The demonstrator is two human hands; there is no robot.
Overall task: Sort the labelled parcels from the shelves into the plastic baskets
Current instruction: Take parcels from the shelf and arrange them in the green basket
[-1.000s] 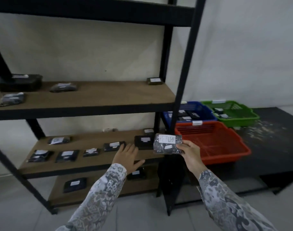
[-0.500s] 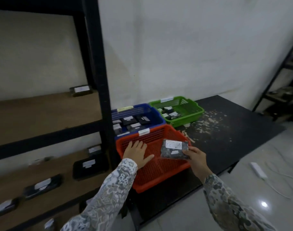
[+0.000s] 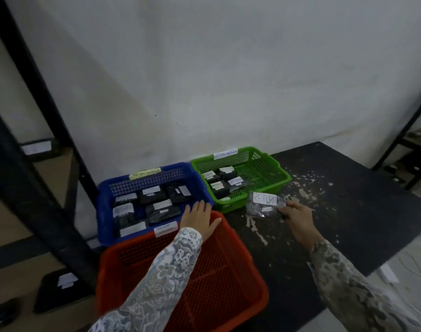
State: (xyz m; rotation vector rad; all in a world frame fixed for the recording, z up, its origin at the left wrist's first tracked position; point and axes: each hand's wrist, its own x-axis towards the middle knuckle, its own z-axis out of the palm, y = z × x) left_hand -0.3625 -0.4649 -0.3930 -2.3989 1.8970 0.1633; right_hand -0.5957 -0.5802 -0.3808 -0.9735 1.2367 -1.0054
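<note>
Here the right hand (image 3: 298, 218) pinches a clear parcel (image 3: 263, 205) marked RETURN by its right edge, in the air just right of the green basket (image 3: 264, 167). The basket lies up-left of it. The left hand (image 3: 200, 218), open and flat, rests over the red basket (image 3: 252, 283).

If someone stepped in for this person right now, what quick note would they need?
Right hand: grip on the RETURN parcel, held beside the green basket, not yet in.
Left hand: open, empty, over the red basket's rim.
Done: parcels lie in the blue basket and the green one; red holds none.
Left: drop this parcel, probably into green; more parcels wait on the shelves.
</note>
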